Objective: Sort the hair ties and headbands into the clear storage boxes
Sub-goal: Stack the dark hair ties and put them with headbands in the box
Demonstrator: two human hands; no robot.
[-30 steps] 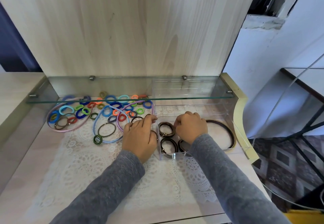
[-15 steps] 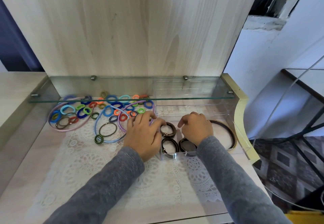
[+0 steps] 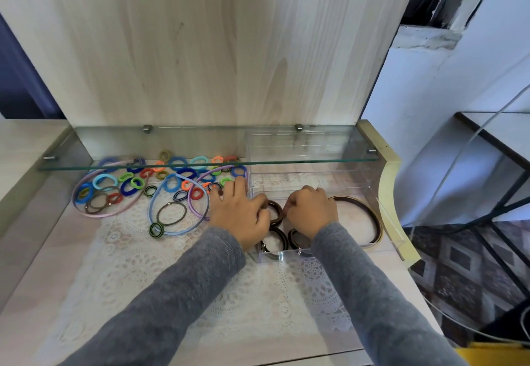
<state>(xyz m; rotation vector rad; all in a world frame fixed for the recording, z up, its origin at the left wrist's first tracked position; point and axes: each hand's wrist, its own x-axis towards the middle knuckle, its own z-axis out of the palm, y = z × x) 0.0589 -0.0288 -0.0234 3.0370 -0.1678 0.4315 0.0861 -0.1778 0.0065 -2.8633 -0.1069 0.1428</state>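
A clear storage box point(image 3: 282, 255) stands on the lace mat and holds dark hair ties point(image 3: 280, 236). A brown hair tie point(image 3: 276, 211) lies at the back of this box, between my hands. My left hand point(image 3: 239, 216) reaches in from the left, its curled fingers on the tie's left edge. My right hand point(image 3: 311, 212) is curled at the tie's right edge and hides part of another dark tie. A brown headband point(image 3: 371, 218) lies in the clear box point(image 3: 397, 239) on the right. Several colourful hair ties point(image 3: 134, 183) and thin headbands point(image 3: 172, 231) lie loose on the left.
A glass shelf point(image 3: 200, 163) hangs low over the back of the table, above the loose ties and a further clear box point(image 3: 304, 148). A wooden panel rises behind. The table's cream edge point(image 3: 387, 182) curves on the right, with the floor beyond.
My left hand has moved right, from the table beside the box to over the brown tie. My right hand has shifted slightly toward the same tie.
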